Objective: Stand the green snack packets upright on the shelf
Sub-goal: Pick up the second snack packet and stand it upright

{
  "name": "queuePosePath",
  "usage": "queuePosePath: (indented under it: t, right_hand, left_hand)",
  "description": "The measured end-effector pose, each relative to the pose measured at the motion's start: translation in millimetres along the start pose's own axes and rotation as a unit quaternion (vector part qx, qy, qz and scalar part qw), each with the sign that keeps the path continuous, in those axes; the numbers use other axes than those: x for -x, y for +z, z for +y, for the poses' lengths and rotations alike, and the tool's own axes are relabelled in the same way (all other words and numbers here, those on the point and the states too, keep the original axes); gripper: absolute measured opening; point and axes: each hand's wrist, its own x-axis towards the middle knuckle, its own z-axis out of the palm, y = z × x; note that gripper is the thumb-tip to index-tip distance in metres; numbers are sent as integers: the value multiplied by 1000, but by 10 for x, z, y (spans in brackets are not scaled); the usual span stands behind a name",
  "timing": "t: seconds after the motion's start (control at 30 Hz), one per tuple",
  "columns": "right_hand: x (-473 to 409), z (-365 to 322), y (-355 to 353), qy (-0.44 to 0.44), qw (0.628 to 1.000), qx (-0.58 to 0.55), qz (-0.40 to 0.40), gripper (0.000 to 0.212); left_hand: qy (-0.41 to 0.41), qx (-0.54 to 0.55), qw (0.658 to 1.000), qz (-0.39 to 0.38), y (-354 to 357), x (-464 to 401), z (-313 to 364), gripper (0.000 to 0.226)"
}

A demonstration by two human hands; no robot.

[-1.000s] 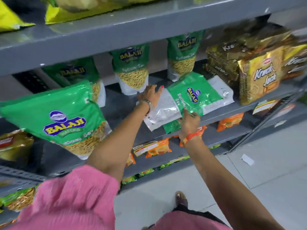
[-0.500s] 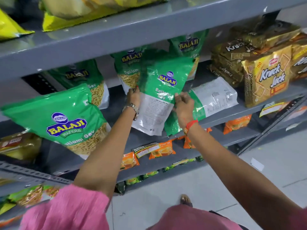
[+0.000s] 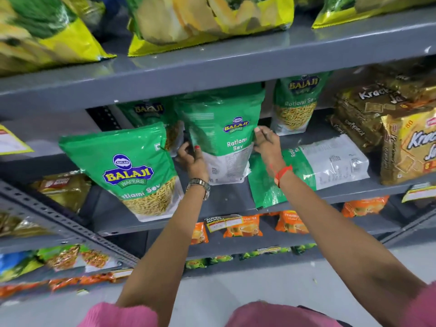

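Both hands, left (image 3: 192, 161) and right (image 3: 267, 143), pinch the side edges of an upright green packet (image 3: 224, 138), fingers curled closed on it, its base seemingly on the shelf (image 3: 226, 199). Soft, light, slippery film: hold the seams. Right of the fingers lies a flat packet (image 3: 306, 168); little headroom above.

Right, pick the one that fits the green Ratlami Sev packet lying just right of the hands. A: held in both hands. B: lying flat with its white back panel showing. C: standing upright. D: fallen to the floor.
B: the flat packet lies on the shelf with its white printed back up.
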Motion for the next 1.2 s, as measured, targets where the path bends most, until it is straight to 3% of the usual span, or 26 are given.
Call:
queuePosePath:
  t: [0.1, 0.17, 0.23, 0.37, 0.5, 0.73, 0.97, 1.03, 1.1, 1.2]
  right_hand:
    - [19, -51, -65, 30, 999, -13, -26, 18]
    - [23, -32, -108, 34, 998, 16, -51, 16]
    - [54, -5, -132, 33, 996, 47, -70, 28]
    - [228, -18, -111, 63, 987, 68, -134, 44]
    - [250, -41, -52, 1, 972, 165, -168, 59]
    - [101, -173, -136, 16, 996, 24, -88, 39]
    - [-168, -173, -109, 51, 988, 25, -146, 39]
    - [-218, -141, -72, 66, 984, 23, -164, 39]
    - [-234, -105, -40, 62, 982, 30, -177, 37]
    - [-225, -56, -22, 42, 982, 53, -174, 32]
  left_hand:
    - [64, -23, 998, -10, -33, 130, -16, 51]
    - [117, -23, 990, -71, -24, 259, -35, 55]
    - [149, -76, 978, -127, -17, 377, -51, 67]
    - [163, -159, 959, -168, -37, 461, -130, 104]
    - [161, -175, 956, -170, -32, 441, -122, 99]
    - [28, -43, 987, -153, -15, 216, -192, 49]
    - [-31, 101, 989, -104, -26, 161, -139, 57]
    - [-92, 151, 982, -67, -2, 182, -71, 41]
    - [-155, 164, 974, -36, 23, 187, -53, 28]
    - [-188, 127, 973, -39, 14, 174, -57, 43]
